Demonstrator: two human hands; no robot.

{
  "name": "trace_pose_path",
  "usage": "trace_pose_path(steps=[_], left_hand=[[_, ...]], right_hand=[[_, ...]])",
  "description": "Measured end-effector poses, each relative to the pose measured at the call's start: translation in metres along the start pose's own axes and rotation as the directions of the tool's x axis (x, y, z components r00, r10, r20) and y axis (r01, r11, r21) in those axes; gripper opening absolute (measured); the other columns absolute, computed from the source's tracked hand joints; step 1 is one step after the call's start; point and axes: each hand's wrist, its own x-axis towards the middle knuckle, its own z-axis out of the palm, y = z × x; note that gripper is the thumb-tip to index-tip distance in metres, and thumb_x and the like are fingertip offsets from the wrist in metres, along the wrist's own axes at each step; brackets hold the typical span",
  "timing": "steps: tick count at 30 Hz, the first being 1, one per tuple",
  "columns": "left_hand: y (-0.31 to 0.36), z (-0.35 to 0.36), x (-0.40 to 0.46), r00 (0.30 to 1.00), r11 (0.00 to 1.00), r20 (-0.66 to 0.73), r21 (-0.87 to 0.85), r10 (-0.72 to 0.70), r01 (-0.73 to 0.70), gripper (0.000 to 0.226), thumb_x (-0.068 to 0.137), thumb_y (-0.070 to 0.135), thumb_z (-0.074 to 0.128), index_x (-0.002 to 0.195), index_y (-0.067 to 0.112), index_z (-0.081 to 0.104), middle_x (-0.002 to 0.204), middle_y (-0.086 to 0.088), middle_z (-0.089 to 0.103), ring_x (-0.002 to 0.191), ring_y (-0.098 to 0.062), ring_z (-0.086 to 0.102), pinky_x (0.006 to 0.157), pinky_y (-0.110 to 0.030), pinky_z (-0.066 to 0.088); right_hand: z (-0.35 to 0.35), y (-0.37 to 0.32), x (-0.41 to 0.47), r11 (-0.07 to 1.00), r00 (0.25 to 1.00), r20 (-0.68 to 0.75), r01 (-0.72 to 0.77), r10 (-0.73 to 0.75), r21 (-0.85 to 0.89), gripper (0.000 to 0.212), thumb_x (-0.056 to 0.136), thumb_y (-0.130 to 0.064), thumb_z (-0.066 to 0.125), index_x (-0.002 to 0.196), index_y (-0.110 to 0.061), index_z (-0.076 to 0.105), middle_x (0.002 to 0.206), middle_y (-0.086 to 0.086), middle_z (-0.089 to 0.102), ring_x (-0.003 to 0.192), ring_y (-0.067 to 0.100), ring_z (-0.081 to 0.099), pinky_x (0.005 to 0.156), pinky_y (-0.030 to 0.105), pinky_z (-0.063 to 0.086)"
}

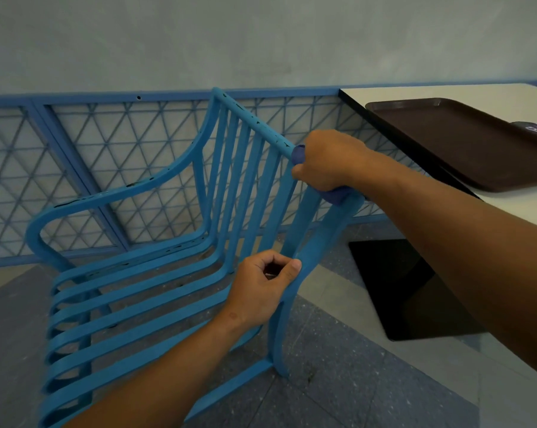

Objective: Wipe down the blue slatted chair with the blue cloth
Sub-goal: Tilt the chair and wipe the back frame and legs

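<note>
Head view: right hand [326, 162] fingers are curled round the blue cloth [338, 194], bunched against the top rail corner of the chair [156, 273]. Left hand [262, 287] pinches the near armrest, steadying the frame. A good stroke would likely keep the cloth wrapped round the rail and slide along its chipped length, the left hand bracing so the chair doesn't tip.

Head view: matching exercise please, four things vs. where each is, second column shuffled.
1. blue cloth
2. left hand
3. brown tray
4. right hand

A. on the white table
B. grips the top corner of the blue slatted chair back
C. bunched under the right hand
D. holds the chair's near armrest

Pairs: 1-C, 2-D, 3-A, 4-B
</note>
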Motion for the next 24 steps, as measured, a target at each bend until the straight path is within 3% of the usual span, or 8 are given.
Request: trace_pose_path(steps=[3, 5, 9, 12, 14, 18, 21, 24], left_hand=[[0.000, -0.004, 0.009, 0.998, 0.996, 0.012, -0.072, -0.060, 0.061, 0.011, 0.093, 0.025, 0.072, 0.090, 0.015, 0.075, 0.086, 0.000, 0.075, 0.085, -0.017, 0.071, 0.080, -0.030, 0.060], [0.004, -0.007, 0.020, 0.996, 0.990, -0.023, -0.115, -0.089, 0.086, 0.010, 0.095, 0.023, 0.069, 0.096, 0.014, 0.072, 0.092, -0.004, 0.074, 0.088, -0.021, 0.070, 0.081, -0.033, 0.060], [0.010, -0.020, 0.058, 0.988, 0.991, -0.115, -0.093, -0.107, 0.097, 0.015, 0.101, 0.026, 0.061, 0.114, 0.023, 0.068, 0.108, 0.003, 0.068, 0.103, -0.017, 0.067, 0.088, -0.037, 0.060], [0.012, -0.025, 0.083, 0.991, 0.993, -0.067, -0.036, -0.117, 0.115, 0.030, 0.103, 0.031, 0.056, 0.132, 0.026, 0.060, 0.123, 0.012, 0.061, 0.114, -0.008, 0.060, 0.100, -0.036, 0.053], [0.010, -0.024, 0.090, 0.991, 0.990, -0.003, 0.051, -0.134, 0.134, 0.038, 0.103, 0.034, 0.056, 0.139, 0.021, 0.055, 0.128, 0.009, 0.059, 0.117, -0.009, 0.058, 0.103, -0.032, 0.049], [-0.004, -0.025, 0.092, 0.990, 0.988, -0.027, 0.071, -0.137, 0.139, 0.025, 0.101, 0.035, 0.059, 0.116, 0.016, 0.067, 0.106, 0.012, 0.069, 0.101, -0.003, 0.064, 0.088, -0.017, 0.050], [-0.017, -0.029, 0.096, 0.980, 0.979, -0.040, 0.045, -0.197, 0.199, 0.032, 0.099, 0.043, 0.060, 0.111, 0.017, 0.074, 0.106, 0.008, 0.073, 0.100, -0.006, 0.067, 0.088, -0.027, 0.054], [-0.021, -0.029, 0.098, 0.974, 0.975, -0.042, -0.001, -0.221, 0.221, 0.030, 0.095, 0.042, 0.065, 0.107, 0.017, 0.076, 0.106, 0.007, 0.075, 0.101, -0.006, 0.067, 0.089, -0.027, 0.054]], right_hand=[[0.000, 0.006, 0.007, 0.962, 0.999, 0.039, -0.002, -0.009, 0.274, 0.046, 0.104, -0.043, 0.042, 0.074, -0.012, 0.061, 0.062, 0.005, 0.057, 0.058, 0.019, 0.052, 0.064, 0.034, 0.044], [-0.001, 0.005, 0.012, 0.928, 1.000, 0.025, -0.025, 0.017, 0.371, 0.052, 0.104, -0.045, 0.040, 0.076, -0.009, 0.065, 0.062, 0.007, 0.064, 0.059, 0.020, 0.056, 0.060, 0.031, 0.045], [-0.004, -0.012, 0.027, 0.979, 1.000, 0.000, 0.015, -0.016, 0.201, 0.041, 0.106, -0.037, 0.040, 0.079, -0.009, 0.054, 0.081, 0.015, 0.059, 0.079, 0.031, 0.059, 0.066, 0.034, 0.044], [-0.003, -0.017, 0.036, 0.983, 0.999, -0.035, 0.045, -0.039, 0.176, 0.038, 0.101, -0.034, 0.049, 0.067, -0.018, 0.047, 0.076, 0.015, 0.061, 0.070, 0.028, 0.057, 0.060, 0.031, 0.041], [-0.003, -0.014, 0.036, 0.984, 0.999, -0.028, 0.041, -0.037, 0.172, 0.033, 0.098, -0.035, 0.054, 0.074, -0.013, 0.055, 0.072, 0.011, 0.060, 0.064, 0.025, 0.055, 0.054, 0.031, 0.040], [-0.008, -0.006, 0.017, 0.994, 0.992, 0.071, 0.099, -0.102, 0.045, 0.023, 0.101, -0.034, 0.048, 0.087, -0.017, 0.052, 0.086, 0.018, 0.067, 0.080, 0.033, 0.065, 0.073, 0.040, 0.056], [-0.011, -0.008, 0.008, 0.996, 0.992, 0.088, 0.094, -0.094, 0.002, 0.029, 0.101, -0.034, 0.049, 0.077, -0.018, 0.047, 0.086, 0.018, 0.068, 0.078, 0.033, 0.065, 0.072, 0.039, 0.054], [-0.012, -0.014, 0.022, 0.995, 0.993, 0.102, 0.063, -0.055, -0.079, 0.020, 0.098, -0.025, 0.051, 0.092, -0.010, 0.062, 0.085, 0.017, 0.069, 0.076, 0.030, 0.065, 0.071, 0.039, 0.054]])
